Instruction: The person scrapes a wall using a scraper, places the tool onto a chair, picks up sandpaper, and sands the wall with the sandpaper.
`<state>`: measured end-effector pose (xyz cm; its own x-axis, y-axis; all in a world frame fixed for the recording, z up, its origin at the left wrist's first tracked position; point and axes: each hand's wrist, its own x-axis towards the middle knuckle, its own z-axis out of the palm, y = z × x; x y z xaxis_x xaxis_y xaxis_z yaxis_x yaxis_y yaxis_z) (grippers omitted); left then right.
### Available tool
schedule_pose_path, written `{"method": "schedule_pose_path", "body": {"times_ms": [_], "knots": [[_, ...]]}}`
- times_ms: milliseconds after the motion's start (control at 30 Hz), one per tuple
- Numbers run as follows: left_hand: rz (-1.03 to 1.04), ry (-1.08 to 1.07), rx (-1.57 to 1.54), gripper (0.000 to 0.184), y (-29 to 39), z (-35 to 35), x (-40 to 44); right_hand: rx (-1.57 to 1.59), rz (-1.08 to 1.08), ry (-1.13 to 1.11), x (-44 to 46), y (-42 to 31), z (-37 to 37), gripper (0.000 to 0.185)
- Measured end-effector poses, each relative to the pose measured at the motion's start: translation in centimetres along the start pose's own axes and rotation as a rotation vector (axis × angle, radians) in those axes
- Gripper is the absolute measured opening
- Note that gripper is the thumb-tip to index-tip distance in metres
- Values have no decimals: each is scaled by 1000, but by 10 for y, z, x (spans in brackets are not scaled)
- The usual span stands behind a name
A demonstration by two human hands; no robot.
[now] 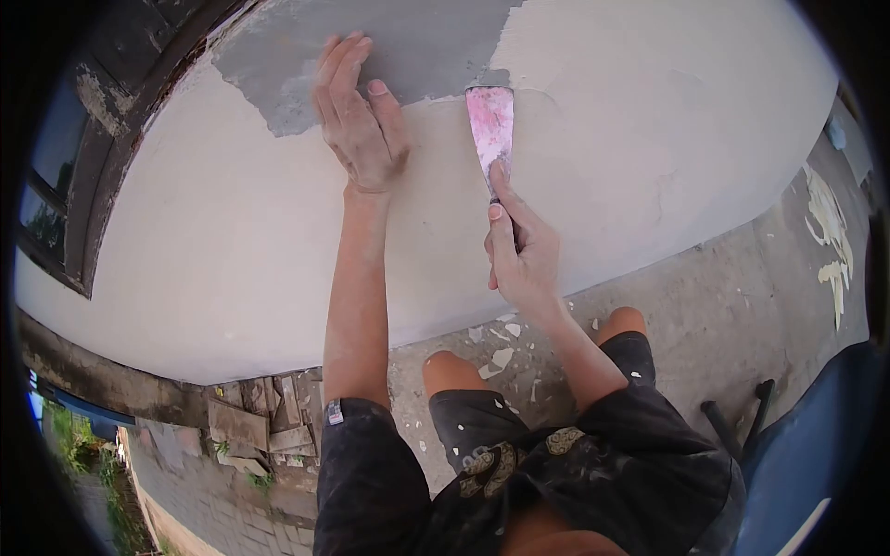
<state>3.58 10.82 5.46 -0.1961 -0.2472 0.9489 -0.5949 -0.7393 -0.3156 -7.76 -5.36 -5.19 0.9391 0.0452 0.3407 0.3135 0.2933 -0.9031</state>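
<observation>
Grey to cream, right at the border, gripped the scraper [492,125] in the right hand [526,252], with finger bladeward, likely for pressure, and laid the left hand [363,125] open against the wall [640,139], presumably bracing.

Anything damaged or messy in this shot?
Yes. The wall has a ragged-edged grey patch where the pale surface breaks off, right at the scraper in the right hand. Pale flakes litter the floor below. The dark window frame, upper left, has a worn, patchy finish.
</observation>
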Motion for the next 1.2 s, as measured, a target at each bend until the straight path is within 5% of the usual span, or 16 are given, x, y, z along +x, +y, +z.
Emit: {"method": "schedule_pose_path", "body": {"times_ms": [267,400,500,867,1067,1200], "knots": [[-24,8,-22,37,1,-1,1,-180,-236,68,17,37,-3,43],[20,11,23,38,-1,-2,-2,62,-261,239,63,-36,-19,43],[1,0,45,39,-2,1,3,-115,-260,142,54,-37,-36,43],[-51,-403,482,54,22,1,11,-98,167,185,-70,70,-128,51],[44,-553,407,55,44,37,25,-138,356,65,-122,144,-160,54],[64,-488,510,62,48,61,21,-191,466,-30,-142,154,-175,58]]}}
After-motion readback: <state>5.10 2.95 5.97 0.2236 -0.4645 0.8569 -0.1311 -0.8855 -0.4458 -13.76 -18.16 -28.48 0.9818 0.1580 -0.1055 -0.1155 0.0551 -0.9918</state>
